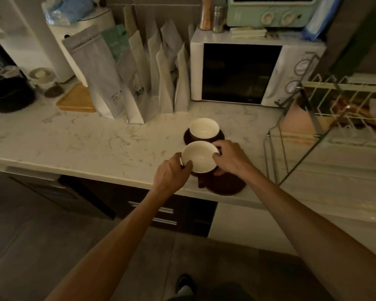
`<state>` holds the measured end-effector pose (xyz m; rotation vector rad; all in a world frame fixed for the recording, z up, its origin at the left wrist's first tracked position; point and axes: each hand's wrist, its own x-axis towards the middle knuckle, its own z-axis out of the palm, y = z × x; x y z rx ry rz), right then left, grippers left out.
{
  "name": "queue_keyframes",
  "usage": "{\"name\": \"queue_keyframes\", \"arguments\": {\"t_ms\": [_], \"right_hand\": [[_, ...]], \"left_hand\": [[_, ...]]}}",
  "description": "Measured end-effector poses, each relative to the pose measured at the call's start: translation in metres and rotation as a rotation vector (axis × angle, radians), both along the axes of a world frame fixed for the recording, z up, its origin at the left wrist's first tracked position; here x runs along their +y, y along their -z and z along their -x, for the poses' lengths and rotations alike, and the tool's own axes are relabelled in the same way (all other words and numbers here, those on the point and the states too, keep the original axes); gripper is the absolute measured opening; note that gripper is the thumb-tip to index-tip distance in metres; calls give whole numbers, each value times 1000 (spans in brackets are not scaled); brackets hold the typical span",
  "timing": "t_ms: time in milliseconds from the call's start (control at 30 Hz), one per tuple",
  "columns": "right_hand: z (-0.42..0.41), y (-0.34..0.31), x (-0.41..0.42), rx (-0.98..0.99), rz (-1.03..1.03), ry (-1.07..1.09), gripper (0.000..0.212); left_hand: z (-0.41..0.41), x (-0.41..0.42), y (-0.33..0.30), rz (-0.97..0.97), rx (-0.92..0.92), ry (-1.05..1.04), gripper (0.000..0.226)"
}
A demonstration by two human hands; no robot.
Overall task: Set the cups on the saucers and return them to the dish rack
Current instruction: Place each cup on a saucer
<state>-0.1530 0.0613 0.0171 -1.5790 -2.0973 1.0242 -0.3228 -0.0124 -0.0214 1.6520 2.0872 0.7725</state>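
Holding the near cup (200, 156) by its rim, the left hand (172, 173) and right hand (230, 158) are pinching it from both sides, just above a dark saucer (226, 184) at the counter (96, 144) edge. Another cup (204, 128) is already sitting on its saucer (188, 136) behind. Next, I think, it needs lowering gently, then both sets going to the dish rack (343, 98).

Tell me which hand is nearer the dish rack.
Right. The right hand grips the near cup on the side facing the dish rack; the left hand is on the cup's far side.
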Motion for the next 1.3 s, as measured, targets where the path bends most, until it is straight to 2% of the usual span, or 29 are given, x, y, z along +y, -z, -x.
{"name": "queue_keyframes", "arguments": {"t_ms": [367, 933, 1300], "right_hand": [[-69, 10, -1, -82, 12, 80, 38], [-65, 31, 11, -82, 65, 85, 41], [-71, 41, 14, 3, 135, 116, 35]], "left_hand": [[-73, 17, 21, 31, -38, 81, 51], [-73, 24, 24, 93, -17, 61, 48], [-68, 21, 21, 134, -99, 106, 49]]}}
